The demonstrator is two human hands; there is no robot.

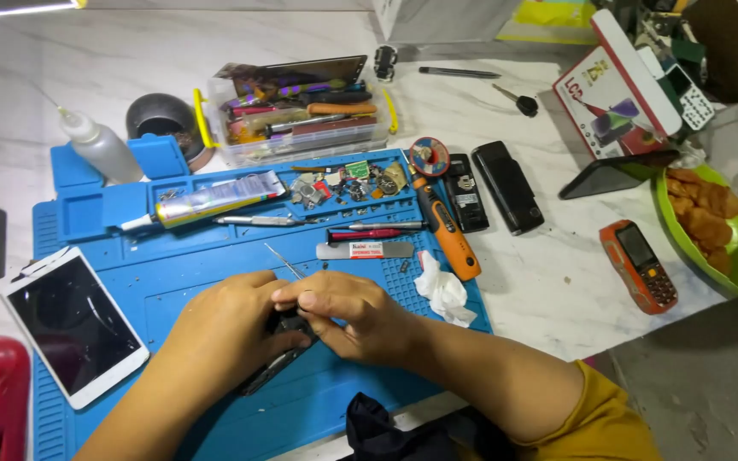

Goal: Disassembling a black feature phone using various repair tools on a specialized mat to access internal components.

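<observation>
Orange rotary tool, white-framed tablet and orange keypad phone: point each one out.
orange rotary tool (pixel 448 232), head view, on the middle of its orange body.
white-framed tablet (pixel 73 325), head view, on the centre of its dark screen.
orange keypad phone (pixel 640 265), head view, between its screen and keypad.

The single head view looks steeply down, from close above, onto the blue mat and marble table.

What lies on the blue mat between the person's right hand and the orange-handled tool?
In the head view, a crumpled white tissue lies on the blue mat, between the right hand and the orange-handled tool.
</observation>
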